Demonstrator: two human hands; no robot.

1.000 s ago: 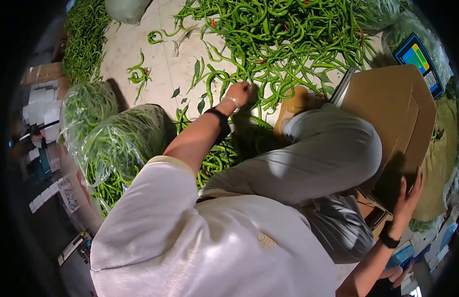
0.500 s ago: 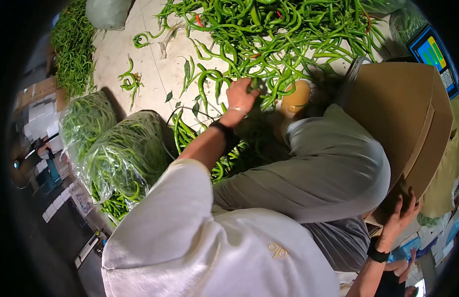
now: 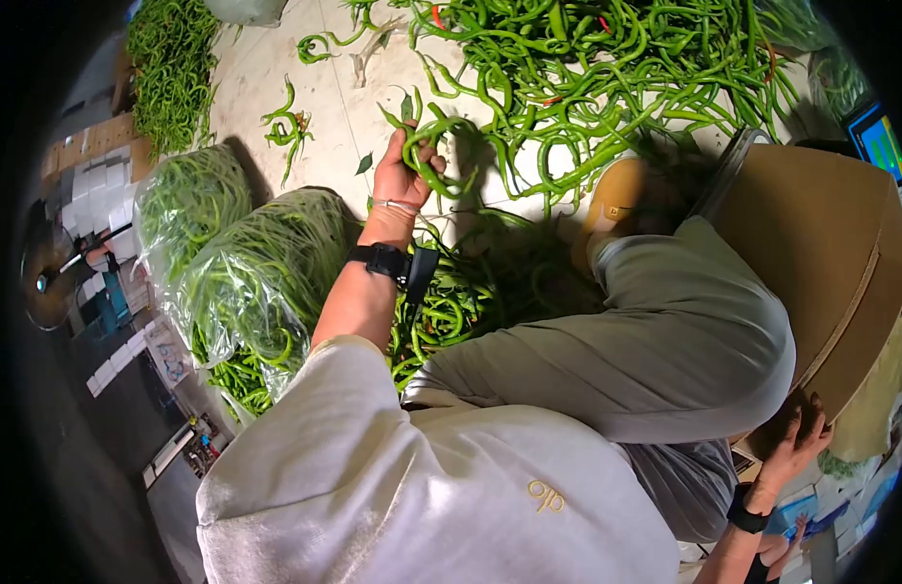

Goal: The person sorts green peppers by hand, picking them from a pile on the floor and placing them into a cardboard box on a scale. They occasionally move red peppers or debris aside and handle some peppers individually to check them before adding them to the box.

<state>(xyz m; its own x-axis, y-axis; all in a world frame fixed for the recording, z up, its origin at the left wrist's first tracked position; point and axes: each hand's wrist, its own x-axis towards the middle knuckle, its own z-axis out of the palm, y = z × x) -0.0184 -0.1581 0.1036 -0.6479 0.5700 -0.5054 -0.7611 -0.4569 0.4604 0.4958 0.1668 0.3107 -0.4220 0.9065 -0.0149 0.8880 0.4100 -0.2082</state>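
Right now your left hand [image 3: 400, 175] grips a curled green chili pepper [image 3: 458, 124], lifting it off the pile; your right hand [image 3: 799, 440], fingers spread, seems to steady the cardboard box [image 3: 821, 253].

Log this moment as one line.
left hand: grips green peppers | right hand: rests on cardboard box | floor: pepper pile, bagged peppers

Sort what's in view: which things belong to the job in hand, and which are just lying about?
In the job:
left hand gripping curled green peppers; loose pepper pile on the floor; right hand resting on the cardboard box.

Lying about:
filled pepper bags; scale display; stray leaves.
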